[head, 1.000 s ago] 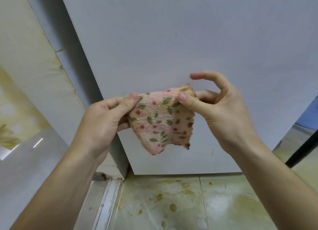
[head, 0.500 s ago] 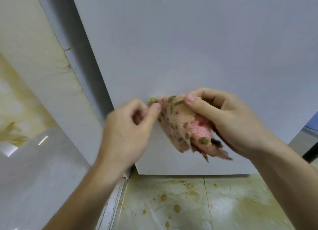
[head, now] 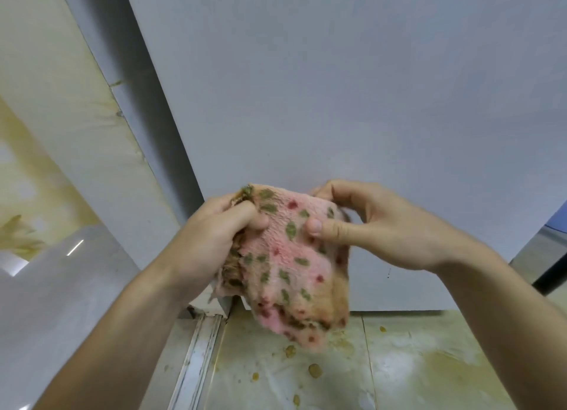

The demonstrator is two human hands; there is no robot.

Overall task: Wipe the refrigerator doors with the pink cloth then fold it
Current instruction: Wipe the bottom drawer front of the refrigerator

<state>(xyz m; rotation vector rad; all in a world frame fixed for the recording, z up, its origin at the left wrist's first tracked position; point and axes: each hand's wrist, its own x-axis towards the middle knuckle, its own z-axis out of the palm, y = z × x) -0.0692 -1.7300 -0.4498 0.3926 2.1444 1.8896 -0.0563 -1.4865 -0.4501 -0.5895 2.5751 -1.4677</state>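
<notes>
Head view: looking down at both hands working the cloth [head: 294,265] in front of the lower part of the refrigerator door [head: 337,87].
Step in hand: judging by the doubled-over cloth held off the door, this is the folding stage rather than the wiping.
Where the cloth is: in the air between the two hands, in front of the door's bottom edge and above the floor [head: 414,363]; whether it touches the door cannot be told.
Left hand [head: 211,241]: fingers curled tight round the cloth's left edge, bunching it into the palm.
Right hand [head: 383,228]: thumb pressed flat on the front face, fingers curled behind the upper right edge, so a pinch through the layers.
Next move calls for: probably evening up the edges and bringing one side over the other; the bunched left edge would need smoothing first so the layers lie flat.
Cloth material: soft, fluffy terry, limp enough to sag under its own weight; likely to slip out of line unless both edges are held.
Cloth pattern: pink ground with small green leaf marks and red dots; brownish along the left and right edges.
Cloth shape: a rough, thick pad, rounded and hanging loose at the bottom.
Door surface: plain, smooth and pale grey, with a small dark speck low on the right.
Floor: glossy pale tiles with yellowish stains and blobs, and a metal strip [head: 196,357] on the left.
</notes>
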